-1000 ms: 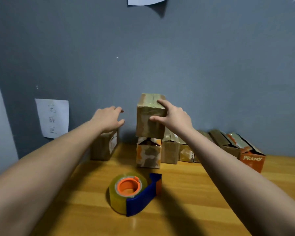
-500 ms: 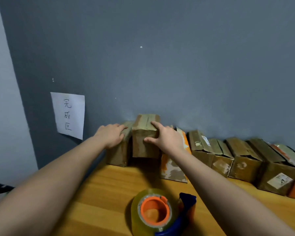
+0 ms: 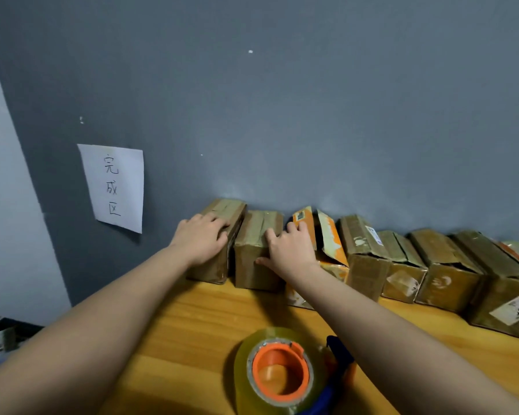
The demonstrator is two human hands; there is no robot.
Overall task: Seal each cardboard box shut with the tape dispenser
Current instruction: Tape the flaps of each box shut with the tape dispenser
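Brown cardboard boxes are standing in a row along the foot of the grey wall (image 3: 282,100), running from the middle of the frame out to the right edge on a yellow wooden table (image 3: 198,330). At the left end of the row, the left hand (image 3: 203,239) is resting with relaxed fingers on top of the leftmost taped box (image 3: 222,211), its palm lying over the near upper edge. Just beside it, the second taped box (image 3: 259,232) is being gripped by the right hand (image 3: 291,250), whose thumb is pressing on the box's near face while the fingers are curling over its top right edge. Touching that hand on the right, an orange-printed box (image 3: 330,238) is sitting with its flaps standing open. Further right, several more brown boxes (image 3: 450,271) are lining up side by side, their flaps lying loosely closed or part open. At the bottom centre of the frame, apart from both hands, the tape dispenser (image 3: 282,372) is lying on the table between the two forearms, showing its clear tape roll, orange core and blue frame. In the left middle of the frame, a white paper sign (image 3: 113,187) with handwritten characters is hanging on the wall.
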